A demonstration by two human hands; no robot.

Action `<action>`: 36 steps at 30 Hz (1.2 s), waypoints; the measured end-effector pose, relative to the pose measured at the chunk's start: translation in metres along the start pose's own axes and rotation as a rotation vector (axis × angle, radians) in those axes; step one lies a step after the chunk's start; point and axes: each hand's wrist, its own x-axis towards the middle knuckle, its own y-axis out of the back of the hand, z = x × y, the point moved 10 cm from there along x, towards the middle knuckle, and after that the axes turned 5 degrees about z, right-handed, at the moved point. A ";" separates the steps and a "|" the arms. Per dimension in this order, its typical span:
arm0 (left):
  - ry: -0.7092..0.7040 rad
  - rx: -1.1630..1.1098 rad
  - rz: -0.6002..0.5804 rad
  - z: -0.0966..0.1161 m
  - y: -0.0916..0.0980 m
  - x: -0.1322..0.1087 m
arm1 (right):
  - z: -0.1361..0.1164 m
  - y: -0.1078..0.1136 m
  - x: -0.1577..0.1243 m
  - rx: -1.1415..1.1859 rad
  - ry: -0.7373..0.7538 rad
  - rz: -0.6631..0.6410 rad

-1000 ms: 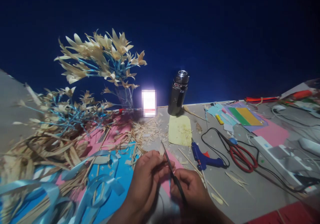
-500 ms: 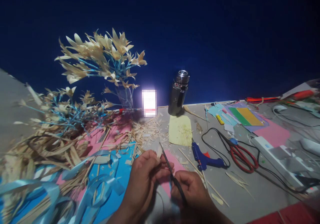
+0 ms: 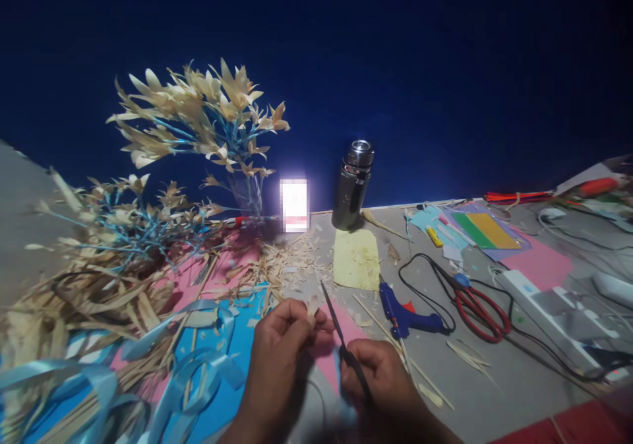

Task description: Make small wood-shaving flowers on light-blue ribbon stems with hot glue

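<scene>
Between the thumb and fingers of my left hand (image 3: 281, 345) is a small piece of pale dried husk (image 3: 312, 307), pointing up. My right hand (image 3: 378, 375) grips dark-handled scissors (image 3: 341, 335), whose blades point up and away, just right of the husk piece and apart from it. The blades look closed together. Below the hands lies pink paper (image 3: 341, 312). Husk scraps (image 3: 291, 259) are scattered beyond my left hand. A blue glue gun (image 3: 408, 315) rests to the right of my right hand.
Dried-husk flowers (image 3: 217, 114) on blue stems stand in a vase at back left. Light-blue ribbon (image 3: 192, 371) and husk strips cover the left side. A steel flask (image 3: 353, 187) stands at the back, red-handled scissors (image 3: 482, 315) and a power strip (image 3: 544, 318) at right.
The scissors have moved slightly right, away from the husk piece. My left hand has shifted a little left, still pinching the piece.
</scene>
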 end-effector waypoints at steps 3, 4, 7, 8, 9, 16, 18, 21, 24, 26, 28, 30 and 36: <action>-0.272 0.160 0.122 0.025 0.012 -0.001 | -0.012 0.003 0.000 -0.009 0.140 -0.016; -0.419 0.229 0.168 0.038 0.015 -0.004 | -0.018 0.006 -0.001 -0.022 0.183 -0.010; -0.964 0.425 0.221 0.075 0.012 -0.028 | -0.030 0.012 -0.003 -0.028 0.220 0.006; -1.158 0.476 0.195 0.081 0.007 -0.039 | -0.033 0.013 -0.004 -0.021 0.212 0.008; -1.294 0.529 0.171 0.082 0.003 -0.047 | -0.036 0.014 -0.005 -0.016 0.205 0.013; -1.504 0.594 0.083 0.073 0.003 -0.052 | -0.064 0.040 -0.013 -0.121 0.265 0.140; -1.456 0.558 0.087 0.070 0.005 -0.047 | -0.070 0.056 -0.017 -0.139 0.270 0.212; -1.329 0.468 0.117 0.064 0.011 -0.036 | -0.072 0.056 -0.024 -0.160 0.267 0.132; -1.286 0.430 0.076 0.061 0.010 -0.033 | -0.060 0.030 -0.027 -0.207 0.242 -0.071; -1.251 0.414 0.050 0.061 0.008 -0.032 | -0.056 0.021 -0.027 -0.280 0.302 -0.078; -1.078 0.353 0.067 0.059 0.012 -0.022 | -0.063 0.020 -0.028 -0.365 0.457 0.017; -0.737 0.210 0.060 0.044 0.015 -0.002 | -0.076 0.019 -0.033 -0.455 0.652 0.115; 0.030 -0.349 -0.078 -0.012 -0.011 0.007 | -0.102 0.009 -0.044 -0.664 0.950 0.244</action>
